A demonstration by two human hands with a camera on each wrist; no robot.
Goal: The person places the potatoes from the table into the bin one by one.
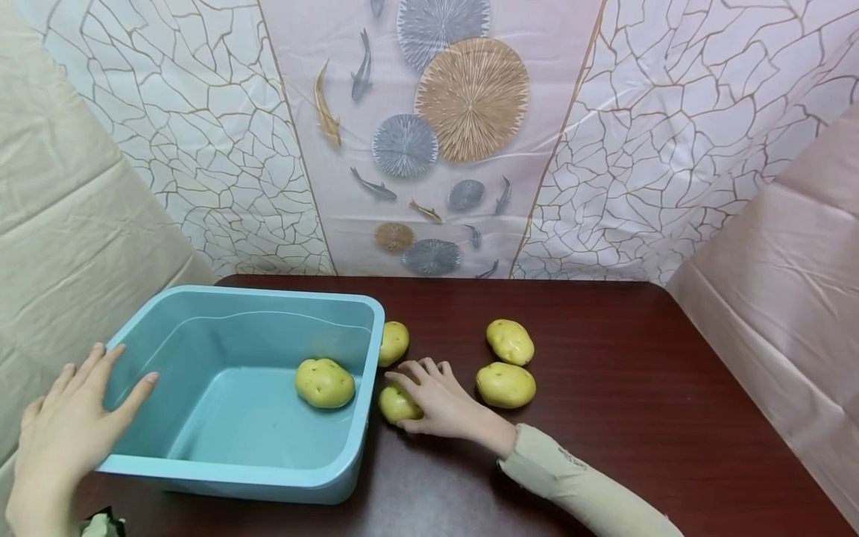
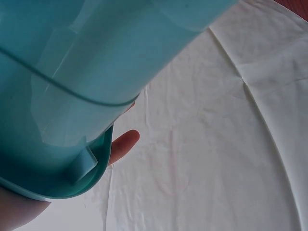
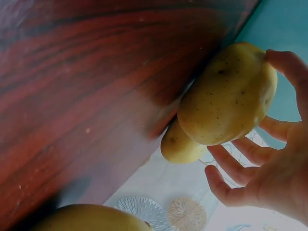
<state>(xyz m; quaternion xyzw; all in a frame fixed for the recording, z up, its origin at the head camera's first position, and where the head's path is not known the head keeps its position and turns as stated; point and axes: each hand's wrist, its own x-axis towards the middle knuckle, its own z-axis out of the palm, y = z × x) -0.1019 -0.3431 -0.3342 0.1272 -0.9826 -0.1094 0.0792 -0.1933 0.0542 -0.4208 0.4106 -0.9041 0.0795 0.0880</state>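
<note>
A light blue plastic tub (image 1: 255, 473) stands on the left of the table, one yellow potato (image 1: 325, 383) lying in it against the right side. My left hand (image 1: 74, 425) rests on the tub's left rim, fingers fairly straight and thumb spread. Just outside the tub's right wall, my right hand (image 1: 443, 403) holds another potato (image 3: 231, 96) between thumb and curled fingers. From the right wrist, the thumb shows on one end of it, with the fingers along its side. The left wrist view shows the tub's outer wall (image 2: 96, 57) and a finger past its rim.
Behind the held potato, a further potato (image 1: 394, 343) sits beside the tub. Two more, a rear potato (image 1: 510, 341) and a front potato (image 1: 506, 385), lie to the right of my hand. A patterned cloth (image 1: 604, 186) hangs behind the dark red-brown table (image 1: 604, 373).
</note>
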